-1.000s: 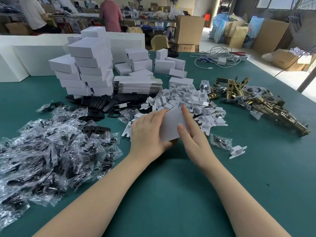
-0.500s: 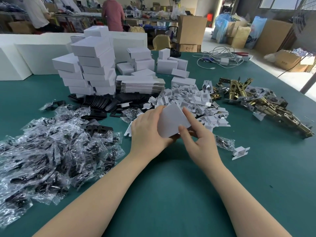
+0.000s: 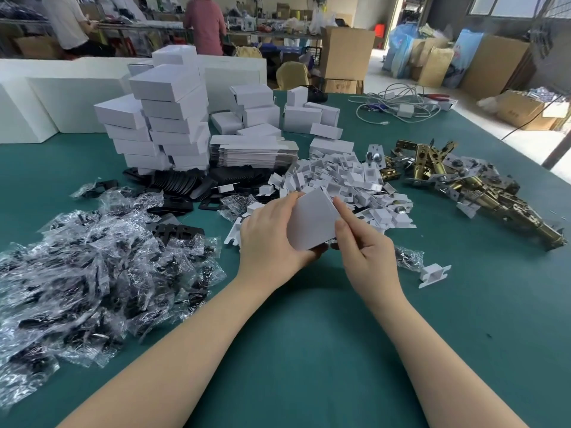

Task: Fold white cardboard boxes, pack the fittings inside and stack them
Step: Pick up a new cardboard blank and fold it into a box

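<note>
A small white cardboard box (image 3: 313,219) is held tilted just above the green table (image 3: 309,350). My left hand (image 3: 268,239) grips its left side, fingers curled over the top edge. My right hand (image 3: 363,245) holds the box's right edge, index finger laid along it. Behind the box lies a heap of white cardboard inserts (image 3: 343,183). Brass latch fittings (image 3: 469,186) are piled at the right. Plastic-bagged black parts (image 3: 92,257) cover the left. Finished white boxes (image 3: 167,118) are stacked at the back left beside a pile of flat box blanks (image 3: 251,151).
A loose white insert (image 3: 434,274) and a small bagged part (image 3: 408,257) lie right of my right hand. Black plates (image 3: 185,183) sit under the stack. Cables (image 3: 398,105) lie at the far right. Large white foam blocks (image 3: 46,97) and two people stand behind.
The box has been turned and raised slightly between my hands. My right hand shifted from lying over the box's near face to its right edge.
</note>
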{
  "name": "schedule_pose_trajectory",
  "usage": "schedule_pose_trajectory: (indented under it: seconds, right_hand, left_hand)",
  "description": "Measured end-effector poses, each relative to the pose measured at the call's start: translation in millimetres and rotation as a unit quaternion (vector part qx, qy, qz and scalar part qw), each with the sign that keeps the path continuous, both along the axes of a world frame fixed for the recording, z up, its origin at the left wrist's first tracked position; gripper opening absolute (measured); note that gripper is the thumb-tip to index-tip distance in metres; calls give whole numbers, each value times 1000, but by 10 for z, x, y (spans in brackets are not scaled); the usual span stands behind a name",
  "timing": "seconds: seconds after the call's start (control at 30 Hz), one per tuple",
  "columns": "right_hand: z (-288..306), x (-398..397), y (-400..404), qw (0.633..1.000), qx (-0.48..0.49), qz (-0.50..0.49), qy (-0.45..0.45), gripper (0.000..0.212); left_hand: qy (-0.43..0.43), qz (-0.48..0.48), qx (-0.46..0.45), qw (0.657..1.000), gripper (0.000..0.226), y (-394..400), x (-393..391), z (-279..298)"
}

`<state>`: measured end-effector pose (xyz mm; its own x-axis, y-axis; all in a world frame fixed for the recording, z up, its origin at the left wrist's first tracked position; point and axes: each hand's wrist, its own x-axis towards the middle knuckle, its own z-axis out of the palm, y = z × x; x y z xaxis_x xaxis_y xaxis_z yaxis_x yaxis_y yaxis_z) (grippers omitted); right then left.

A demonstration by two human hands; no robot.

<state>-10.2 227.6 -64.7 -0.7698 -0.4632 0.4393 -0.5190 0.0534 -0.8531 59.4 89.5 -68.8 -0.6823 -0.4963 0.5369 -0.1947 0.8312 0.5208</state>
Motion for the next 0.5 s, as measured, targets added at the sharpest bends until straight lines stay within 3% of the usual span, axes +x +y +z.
schedule_pose_trajectory:
  seconds: [0.27, 0.5]
  right_hand:
    - [-21, -17, 4, 988, -95, 19, -122, 28]
    - [-2, 15, 35, 996, -80, 8, -31, 30]
  left_hand:
    - [18, -20, 22, 999, 90, 17, -12, -3]
    - [12, -38, 74, 996, 89, 45, 17, 0]
